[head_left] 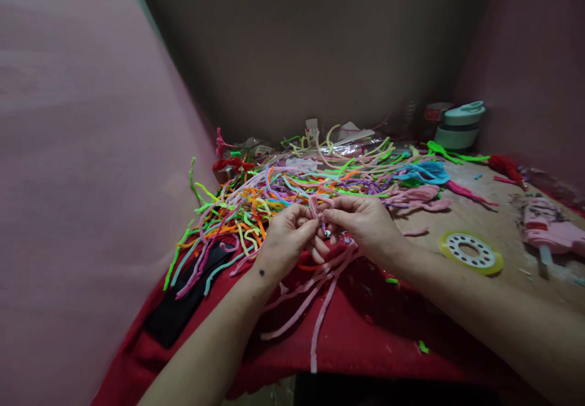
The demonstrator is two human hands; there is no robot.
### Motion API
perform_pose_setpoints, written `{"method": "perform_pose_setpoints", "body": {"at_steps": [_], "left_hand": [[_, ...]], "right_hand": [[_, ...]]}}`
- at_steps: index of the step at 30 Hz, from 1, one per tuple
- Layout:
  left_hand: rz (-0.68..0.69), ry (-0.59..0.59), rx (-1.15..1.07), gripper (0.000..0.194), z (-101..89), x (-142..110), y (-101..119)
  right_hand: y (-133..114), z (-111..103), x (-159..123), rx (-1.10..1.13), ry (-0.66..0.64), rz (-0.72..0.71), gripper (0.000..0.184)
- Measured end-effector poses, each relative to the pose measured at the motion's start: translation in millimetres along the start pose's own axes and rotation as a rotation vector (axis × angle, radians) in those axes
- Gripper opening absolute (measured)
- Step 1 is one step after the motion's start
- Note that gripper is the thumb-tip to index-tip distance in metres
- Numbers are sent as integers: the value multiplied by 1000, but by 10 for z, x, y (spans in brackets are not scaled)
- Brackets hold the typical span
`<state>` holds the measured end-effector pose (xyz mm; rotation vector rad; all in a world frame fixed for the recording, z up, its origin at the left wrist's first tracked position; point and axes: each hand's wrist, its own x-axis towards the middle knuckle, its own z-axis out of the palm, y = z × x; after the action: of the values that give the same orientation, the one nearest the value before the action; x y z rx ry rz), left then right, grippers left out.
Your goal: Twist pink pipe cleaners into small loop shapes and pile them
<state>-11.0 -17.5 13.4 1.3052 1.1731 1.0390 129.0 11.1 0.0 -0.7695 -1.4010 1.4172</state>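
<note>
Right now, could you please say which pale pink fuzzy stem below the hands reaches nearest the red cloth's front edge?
The pale pink fuzzy stem running almost straight down the picture; the others slant left, ending higher.

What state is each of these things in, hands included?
Left hand, closed on the pink strand.
Right hand, pinching the same strand.
Pink strand, bent into a loop.
Fuzzy strand pile, loose and tangled.
Tape roll, lying flat.
Red cloth, spread, dotted with scraps.
Pink tool, lying down, details unclear.
Mint-green container, upright; open or shut unclear.
</note>
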Motion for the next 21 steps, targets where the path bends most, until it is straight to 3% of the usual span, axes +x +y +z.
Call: {"method": "perform_pose_setpoints", "body": {"at_steps": [5,13,16,21], "left_hand": [[-8,18,17,19,14,-10,6],[44,92,87,14,40,-8,-40],[83,83,100,15,30,-8,-74],[115,18,92,12,3,3,-95]], "right_hand": [[15,14,-16,-199,63,-92,6],[49,10,-47,-828,156,-392,15],[41,8,-41,-802,123,-314,14],[-8,-35,2,-520,0,-102,14]]}}
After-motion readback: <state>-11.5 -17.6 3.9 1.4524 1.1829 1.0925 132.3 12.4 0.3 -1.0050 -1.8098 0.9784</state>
